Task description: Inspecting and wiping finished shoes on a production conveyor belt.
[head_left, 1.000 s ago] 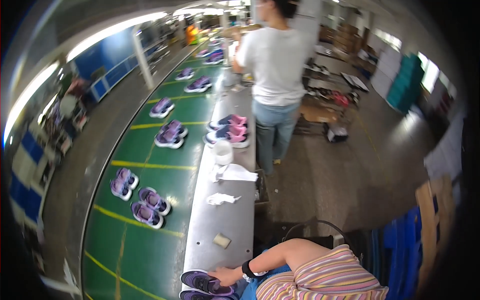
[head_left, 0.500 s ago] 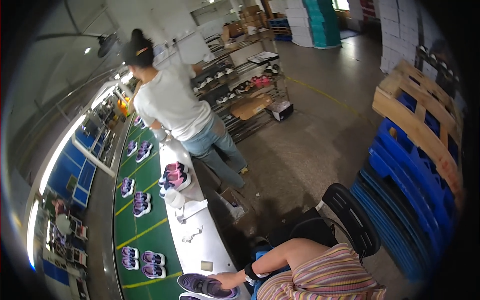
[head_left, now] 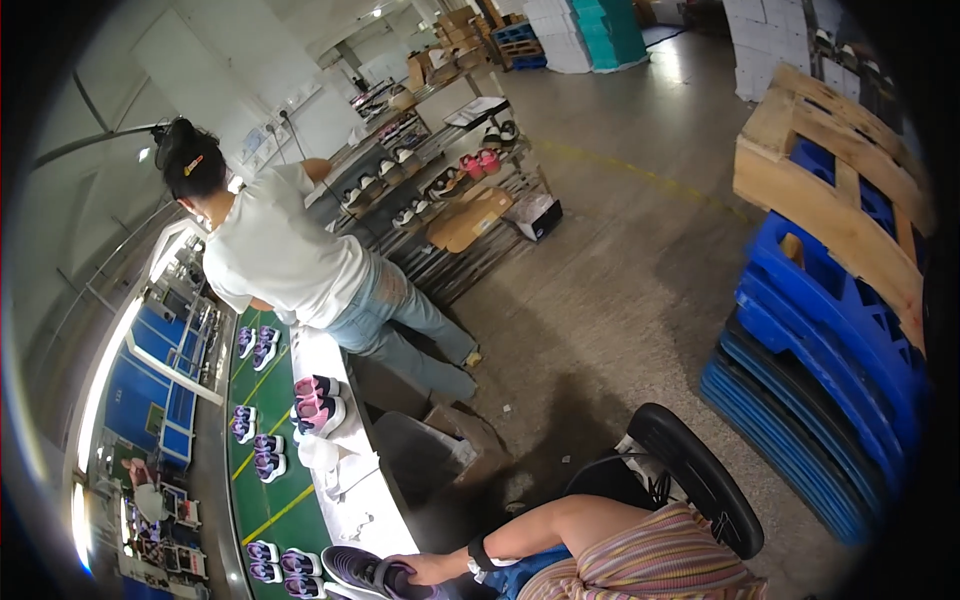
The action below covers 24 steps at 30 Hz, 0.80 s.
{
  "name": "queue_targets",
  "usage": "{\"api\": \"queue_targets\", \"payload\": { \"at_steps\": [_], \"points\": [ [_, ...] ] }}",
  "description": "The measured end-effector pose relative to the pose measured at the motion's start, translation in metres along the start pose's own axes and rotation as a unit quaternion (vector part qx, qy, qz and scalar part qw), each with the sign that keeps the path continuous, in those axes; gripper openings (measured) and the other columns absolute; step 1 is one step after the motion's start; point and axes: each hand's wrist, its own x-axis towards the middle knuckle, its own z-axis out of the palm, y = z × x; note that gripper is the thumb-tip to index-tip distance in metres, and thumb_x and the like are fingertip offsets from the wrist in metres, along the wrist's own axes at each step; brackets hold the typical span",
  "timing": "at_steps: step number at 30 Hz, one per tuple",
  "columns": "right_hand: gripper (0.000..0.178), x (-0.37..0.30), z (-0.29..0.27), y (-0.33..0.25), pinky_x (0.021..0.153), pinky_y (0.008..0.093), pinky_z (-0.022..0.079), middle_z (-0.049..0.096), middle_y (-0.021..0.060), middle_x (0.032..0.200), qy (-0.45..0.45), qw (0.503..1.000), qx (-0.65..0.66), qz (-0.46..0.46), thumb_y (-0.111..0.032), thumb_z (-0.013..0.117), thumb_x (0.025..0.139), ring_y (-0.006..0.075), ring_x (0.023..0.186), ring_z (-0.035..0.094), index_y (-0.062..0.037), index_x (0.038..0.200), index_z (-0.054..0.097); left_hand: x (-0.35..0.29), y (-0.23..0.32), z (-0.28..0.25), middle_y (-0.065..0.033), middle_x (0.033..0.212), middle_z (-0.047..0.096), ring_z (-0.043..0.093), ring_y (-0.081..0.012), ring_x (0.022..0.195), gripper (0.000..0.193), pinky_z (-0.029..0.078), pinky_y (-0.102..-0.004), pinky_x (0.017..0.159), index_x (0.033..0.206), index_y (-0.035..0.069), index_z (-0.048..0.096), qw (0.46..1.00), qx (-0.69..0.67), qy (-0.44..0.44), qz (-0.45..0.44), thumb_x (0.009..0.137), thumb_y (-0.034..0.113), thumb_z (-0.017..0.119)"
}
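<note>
My right hand reaches in from the lower right, with a dark band at the wrist. Its fingers are closed on a dark purple sneaker with a strap, near the lower edge of the picture. Part of a second pale sole shows just below that sneaker, mostly cut off. Left of my hand, pairs of purple-and-white sneakers stand on the green conveyor belt. My left hand is out of view.
A white ledge along the belt bears pink-and-navy shoes and a white cup. Ahead, a co-worker stands beside a shoe rack. An office chair and stacked blue pallets are on the right.
My view has shifted, so the rack and co-worker appear farther left. My right hand keeps hold of the sneaker, which now sits lower and farther left. The co-worker's arm is raised toward the rack.
</note>
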Motion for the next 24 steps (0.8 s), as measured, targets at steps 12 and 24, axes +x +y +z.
{"api": "queue_targets", "payload": {
  "at_steps": [12, 24],
  "points": [
    [0.037, -0.008, -0.023, -0.007, 0.077, 0.0275, 0.041, 0.052, 0.0084, 0.103, -0.085, 0.984, 0.153, 0.006, -0.001, 0.048, 0.071, 0.0132, 0.091, 0.047, 0.0017, 0.108, 0.049, -0.048, -0.062, -0.035, -0.0149, 0.115, 0.047, 0.046, -0.0203, 0.102, 0.045, 0.038, -0.0336, 0.086, 0.116, -0.003, 0.042, 0.990, -0.067, 0.124, -0.025, 0.077, 0.012, 0.060],
    [0.033, -0.003, 0.019, 0.020, 0.089, 0.0281, 0.039, 0.056, 0.0066, 0.105, -0.116, 0.932, 0.303, 0.162, 0.002, 0.050, 0.081, 0.0146, 0.097, 0.052, 0.0011, 0.114, 0.047, -0.150, 0.093, -0.073, -0.0134, 0.118, 0.049, 0.049, -0.0195, 0.105, 0.045, 0.040, -0.0301, 0.089, 0.124, 0.001, 0.038, 0.981, 0.058, 0.099, -0.160, 0.083, 0.012, 0.051]
  ]
}}
